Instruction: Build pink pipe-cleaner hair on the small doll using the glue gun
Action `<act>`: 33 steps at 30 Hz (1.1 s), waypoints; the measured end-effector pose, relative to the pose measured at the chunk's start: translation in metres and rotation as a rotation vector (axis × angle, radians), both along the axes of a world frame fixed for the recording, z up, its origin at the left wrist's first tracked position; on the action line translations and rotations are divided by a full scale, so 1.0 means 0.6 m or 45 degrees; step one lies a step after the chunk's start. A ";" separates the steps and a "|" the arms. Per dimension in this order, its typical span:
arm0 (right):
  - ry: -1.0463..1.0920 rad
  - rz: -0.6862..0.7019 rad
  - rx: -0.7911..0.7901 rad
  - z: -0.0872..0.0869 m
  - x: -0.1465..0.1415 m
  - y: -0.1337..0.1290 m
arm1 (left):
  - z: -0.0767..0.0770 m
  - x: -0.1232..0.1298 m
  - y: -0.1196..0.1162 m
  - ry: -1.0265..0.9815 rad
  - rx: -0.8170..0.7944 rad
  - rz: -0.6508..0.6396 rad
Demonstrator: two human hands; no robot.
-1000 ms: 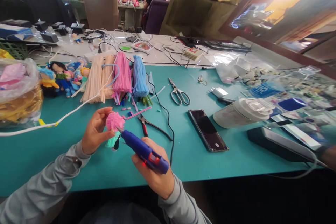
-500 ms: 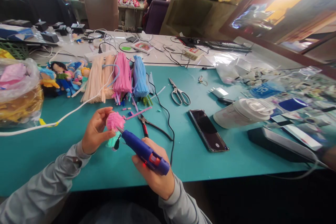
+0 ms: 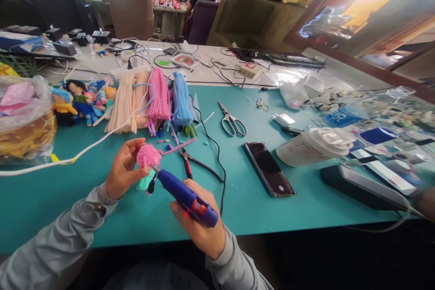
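Note:
Between its thumb and fingers, my left hand (image 3: 125, 170) holds a small fuzzy figure with a round pink top (image 3: 148, 156) and a mint-green lower part (image 3: 144, 182). A small black piece hangs at its lower right side. My right hand (image 3: 202, 224) is wrapped round a dark blue glue gun (image 3: 185, 197) with a red light showing. The gun's metal tip meets or nearly meets the figure's right side, where pink and green join. Just beyond the gun lie red-handled pliers (image 3: 187, 163), partly hidden by it.
Bundles of peach (image 3: 124, 102), pink (image 3: 158, 95) and blue (image 3: 181, 99) stems lie beyond my hands. Scissors (image 3: 232, 122), a phone (image 3: 269, 168) and a lidded cup (image 3: 314, 147) are to the right. A white cable (image 3: 91, 145) crosses the left side. Small dolls (image 3: 83, 99) sit back left.

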State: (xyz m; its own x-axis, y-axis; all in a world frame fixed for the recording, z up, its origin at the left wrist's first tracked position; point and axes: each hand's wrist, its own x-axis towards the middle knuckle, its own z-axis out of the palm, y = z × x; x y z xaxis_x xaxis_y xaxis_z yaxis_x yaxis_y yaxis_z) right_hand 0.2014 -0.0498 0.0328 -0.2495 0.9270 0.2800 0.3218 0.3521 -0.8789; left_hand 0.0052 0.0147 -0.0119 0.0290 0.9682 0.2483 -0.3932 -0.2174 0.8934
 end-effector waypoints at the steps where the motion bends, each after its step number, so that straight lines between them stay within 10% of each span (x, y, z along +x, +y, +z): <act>1: -0.001 -0.001 -0.001 0.000 0.000 0.000 | 0.000 0.000 0.000 0.000 -0.001 0.000; 33: 0.394 -0.082 -0.280 0.001 0.050 0.011 | 0.003 -0.005 0.000 0.011 -0.038 0.034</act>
